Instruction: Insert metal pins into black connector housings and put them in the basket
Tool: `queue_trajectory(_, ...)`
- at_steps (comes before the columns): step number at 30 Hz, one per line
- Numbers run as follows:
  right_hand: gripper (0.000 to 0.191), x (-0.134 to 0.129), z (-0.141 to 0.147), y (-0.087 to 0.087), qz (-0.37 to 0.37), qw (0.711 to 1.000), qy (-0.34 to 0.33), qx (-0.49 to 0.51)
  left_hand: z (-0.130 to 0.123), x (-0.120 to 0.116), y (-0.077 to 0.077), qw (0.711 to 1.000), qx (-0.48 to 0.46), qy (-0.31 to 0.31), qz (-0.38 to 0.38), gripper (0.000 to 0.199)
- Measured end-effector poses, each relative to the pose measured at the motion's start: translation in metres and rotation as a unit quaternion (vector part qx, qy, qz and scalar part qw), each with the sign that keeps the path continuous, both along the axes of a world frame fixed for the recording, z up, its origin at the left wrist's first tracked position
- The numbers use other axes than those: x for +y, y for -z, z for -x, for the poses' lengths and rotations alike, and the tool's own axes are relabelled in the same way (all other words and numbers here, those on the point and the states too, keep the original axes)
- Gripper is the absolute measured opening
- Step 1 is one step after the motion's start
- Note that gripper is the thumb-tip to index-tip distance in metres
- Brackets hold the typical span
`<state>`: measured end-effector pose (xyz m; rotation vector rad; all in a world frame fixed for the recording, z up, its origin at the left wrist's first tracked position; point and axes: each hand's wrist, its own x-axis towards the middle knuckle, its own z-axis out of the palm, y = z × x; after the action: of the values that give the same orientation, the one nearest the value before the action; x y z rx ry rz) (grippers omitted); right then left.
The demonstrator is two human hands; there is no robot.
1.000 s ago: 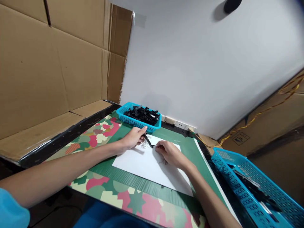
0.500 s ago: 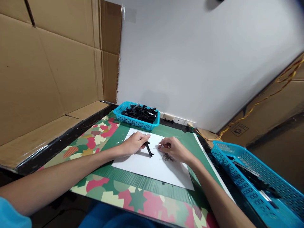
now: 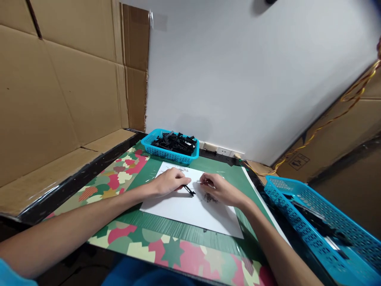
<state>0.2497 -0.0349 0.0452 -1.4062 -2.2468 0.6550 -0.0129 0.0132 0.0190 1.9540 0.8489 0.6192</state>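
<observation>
One black part point(image 3: 189, 191) over white sheet point(image 3: 175, 207) on tabletop point(image 3: 190, 233); left hand point(image 3: 170, 182) grip closed round its upper end. Right hand point(image 3: 218, 188) grip pinching thin pale rod point(image 3: 203, 182), apart from part. Small dark bits point(image 3: 210, 198) on sheet, near right hand. Blue basket point(image 3: 166, 154) beyond, heaped with black pieces point(image 3: 175, 143). Far right: cardboard point(image 3: 321, 159) bears boxed printed symbol point(image 3: 298, 162), too small to read.
</observation>
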Motion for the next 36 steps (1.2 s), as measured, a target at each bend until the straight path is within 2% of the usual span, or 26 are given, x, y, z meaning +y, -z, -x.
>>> queue_trajectory(7,0.006,0.0,0.0,-0.003,-0.011,0.997,-0.001,0.081,-0.003,-0.005,-0.001,1.0,0.024,-0.012,-0.012,0.058)
queue_trajectory(12,0.022,0.004,0.003,0.002,-0.013,0.992,0.002,0.123,-0.003,-0.005,-0.001,0.999,0.021,-0.019,-0.017,0.061)
queue_trajectory(19,0.018,0.006,0.007,0.006,-0.009,0.992,0.009,0.123,-0.005,-0.006,0.002,1.0,0.012,-0.013,-0.019,0.069)
queue_trajectory(24,0.018,0.008,0.006,0.009,0.002,0.992,0.02,0.126,-0.005,-0.009,-0.001,1.0,0.019,-0.009,-0.02,0.066)
queue_trajectory(36,0.031,0.019,0.001,0.029,-0.018,0.989,0.097,0.113,-0.003,-0.013,0.002,0.998,0.045,-0.015,-0.049,0.063)
